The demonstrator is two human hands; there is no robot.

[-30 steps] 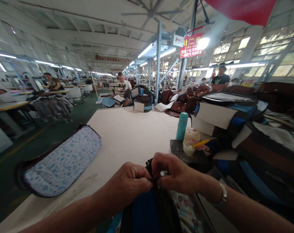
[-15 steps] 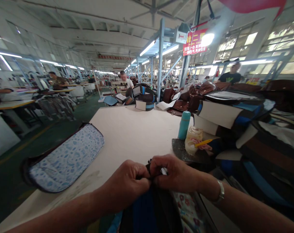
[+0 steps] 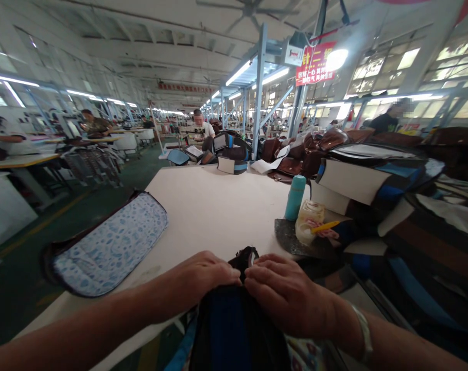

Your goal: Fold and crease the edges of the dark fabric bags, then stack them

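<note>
From the head camera, both hands meet at the near edge of a long pale table [image 3: 214, 206], pressed onto the top of a black and blue bag [image 3: 234, 330] that rises from the bottom of the frame between the forearms. The left hand [image 3: 201, 275] lies knuckles up with its fingers curled down onto the bag's upper edge, and the right hand [image 3: 286, 291] mirrors it from the other side, fingers bent and closed over the same edge; the fingertips are hidden, so it is hard to tell exactly what each pinches, though both seem to grip the black fabric where a small dark loop [image 3: 246, 256] sticks up between them. A bracelet [image 3: 363, 335] circles the right wrist. To the left a blue-patterned lining panel [image 3: 110, 247] hangs over the table's side. Beyond the right hand stand a teal flask [image 3: 295, 198] and a pale jar [image 3: 307, 222] just beside it, next to stacked bag parts [image 3: 373, 185]. Other people sit at benches far back.
</note>
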